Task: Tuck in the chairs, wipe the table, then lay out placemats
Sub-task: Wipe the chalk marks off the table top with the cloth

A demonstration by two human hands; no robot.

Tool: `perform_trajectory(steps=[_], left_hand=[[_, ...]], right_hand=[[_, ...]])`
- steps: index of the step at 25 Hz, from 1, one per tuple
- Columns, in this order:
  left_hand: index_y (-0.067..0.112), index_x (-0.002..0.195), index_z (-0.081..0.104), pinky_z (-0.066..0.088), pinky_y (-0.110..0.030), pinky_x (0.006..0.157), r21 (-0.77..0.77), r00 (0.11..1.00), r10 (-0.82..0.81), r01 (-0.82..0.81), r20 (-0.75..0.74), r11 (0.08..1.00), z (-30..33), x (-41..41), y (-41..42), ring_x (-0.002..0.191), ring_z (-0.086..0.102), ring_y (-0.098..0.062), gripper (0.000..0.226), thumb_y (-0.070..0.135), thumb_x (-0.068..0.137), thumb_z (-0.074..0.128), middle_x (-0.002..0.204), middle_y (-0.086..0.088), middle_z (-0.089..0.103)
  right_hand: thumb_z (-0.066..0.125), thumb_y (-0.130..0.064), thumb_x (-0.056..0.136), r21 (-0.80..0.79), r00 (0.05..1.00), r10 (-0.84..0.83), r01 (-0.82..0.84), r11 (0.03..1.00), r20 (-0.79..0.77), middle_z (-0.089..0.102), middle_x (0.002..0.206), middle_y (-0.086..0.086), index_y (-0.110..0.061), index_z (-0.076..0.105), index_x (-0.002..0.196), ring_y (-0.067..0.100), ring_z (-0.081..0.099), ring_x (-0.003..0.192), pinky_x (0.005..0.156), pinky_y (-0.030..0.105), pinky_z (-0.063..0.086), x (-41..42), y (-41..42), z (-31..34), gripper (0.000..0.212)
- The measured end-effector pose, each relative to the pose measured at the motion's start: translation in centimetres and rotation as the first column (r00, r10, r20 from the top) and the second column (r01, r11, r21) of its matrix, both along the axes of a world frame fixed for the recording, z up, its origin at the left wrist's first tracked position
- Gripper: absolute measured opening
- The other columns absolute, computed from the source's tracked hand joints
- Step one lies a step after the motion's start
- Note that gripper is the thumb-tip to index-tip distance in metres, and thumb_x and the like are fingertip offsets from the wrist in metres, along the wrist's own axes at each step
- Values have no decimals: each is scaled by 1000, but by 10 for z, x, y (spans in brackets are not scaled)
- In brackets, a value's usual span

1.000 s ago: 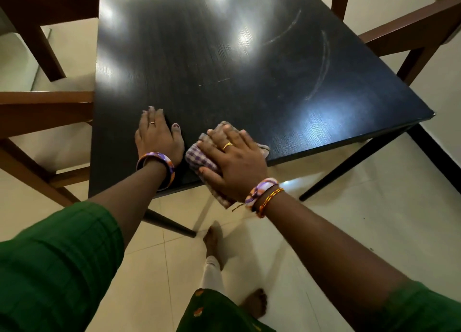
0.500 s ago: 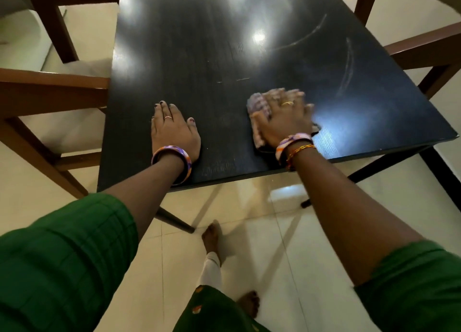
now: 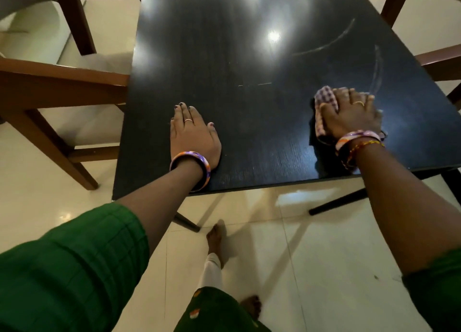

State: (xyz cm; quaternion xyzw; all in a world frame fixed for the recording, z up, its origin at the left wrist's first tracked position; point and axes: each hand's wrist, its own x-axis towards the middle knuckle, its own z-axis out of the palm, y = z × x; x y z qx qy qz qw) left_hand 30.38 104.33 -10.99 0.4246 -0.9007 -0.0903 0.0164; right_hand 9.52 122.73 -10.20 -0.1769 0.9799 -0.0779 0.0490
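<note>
At the left edge of the frame a wooden chair point(image 3: 62, 82) is standing against the dark table point(image 3: 249, 69). At centre, the left hand point(image 3: 193, 137) is lying flat, fingers straight. At right, the right hand point(image 3: 351, 114) is pressing the checked cloth point(image 3: 324, 102) onto the tabletop, fingers blurred but seemingly spread over it.

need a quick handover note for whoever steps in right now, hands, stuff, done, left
Left hand: flat on the black table, fingers straight, bracing.
Right hand: pressing the checked cloth on the table near its right edge.
Chairs stand at both sides of the table.
Done: wiping under way.
Left: curved streaks beyond the cloth, rest of the top, then placemats; none in view.
</note>
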Motion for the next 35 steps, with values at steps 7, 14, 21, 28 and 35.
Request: perform_trajectory(steps=[7,14,21,28,35], left_hand=[[0,149,10,4,-35,120,0,1000,-6,6,2,1000,2,1,-1,147,1,-25,59,31,100,24,158,-16,6],[0,148,14,7,-36,119,-3,998,-38,38,45,999,6,0,-6,147,5,-28,61,35,99,25,157,-18,10],[6,135,40,15,-34,120,-2,991,-89,89,-103,996,10,-14,-74,144,21,-24,41,20,96,41,153,-11,28],[0,140,32,10,-34,120,-12,971,-224,224,-81,974,1,-108,-117,145,16,-28,47,18,96,35,155,-18,21],[3,148,16,5,-34,121,40,874,-485,486,-44,873,1,-175,-78,147,3,-25,53,25,101,24,158,-14,6]], right_hand=[[29,-53,95,-25,882,471,-471,882,14,13,160,1,-33,20,149,35,3,146,115,52,2,79,-148,-5,58],[25,-58,87,28,972,234,-233,972,-23,19,158,1,-31,24,148,31,10,145,116,53,13,27,-61,-3,67],[30,-55,94,12,934,358,-358,934,21,13,159,6,-32,20,149,39,3,145,115,55,3,19,-194,-3,60],[31,-53,95,-33,957,289,-288,957,28,11,160,-1,-33,19,149,31,3,147,116,52,4,-27,-198,0,59],[27,-48,97,50,884,-463,460,886,68,12,160,3,-27,19,150,33,3,146,117,53,5,-89,-38,10,58]])
